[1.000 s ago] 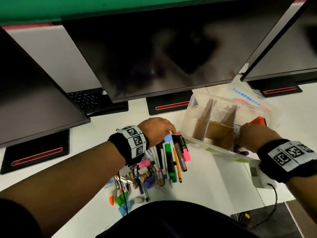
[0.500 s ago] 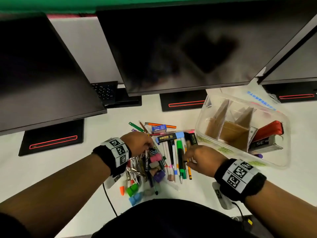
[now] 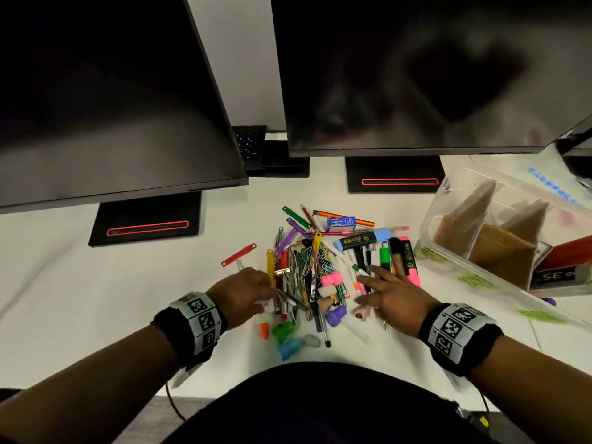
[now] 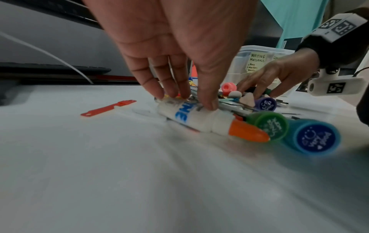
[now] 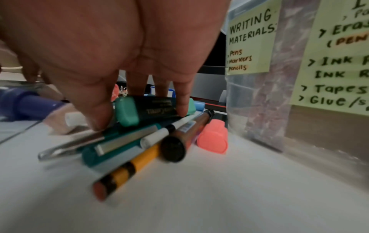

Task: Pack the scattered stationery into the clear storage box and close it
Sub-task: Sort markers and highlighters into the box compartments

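A heap of stationery (image 3: 320, 267) lies mid-desk: pens, markers, paper clips, erasers. The clear storage box (image 3: 448, 225) stands open at the right, with cardboard dividers and paper labels (image 5: 251, 39). My left hand (image 4: 191, 100) reaches onto the heap's near-left edge. Its thumb touches a white glue bottle (image 4: 199, 119) with an orange cap, and its straight fingers touch the clips behind. My right hand (image 5: 139, 116) is spread over the pens; thumb and fingertips press on a green highlighter (image 5: 143, 110) and the pens under it. A pink highlighter (image 5: 213, 138) lies beside the box.
Two dark monitors (image 3: 400, 75) overhang the back of the desk, their black bases (image 3: 394, 174) behind the heap. A red file fastener (image 3: 238, 254) lies loose at the left. Round stampers (image 4: 315, 137) sit at the heap's near edge. A red stapler (image 3: 570, 251) is in the box.
My right hand has come out of the box and now lies spread on the pens. My left hand has drawn back from the heap's far end to its near-left edge.
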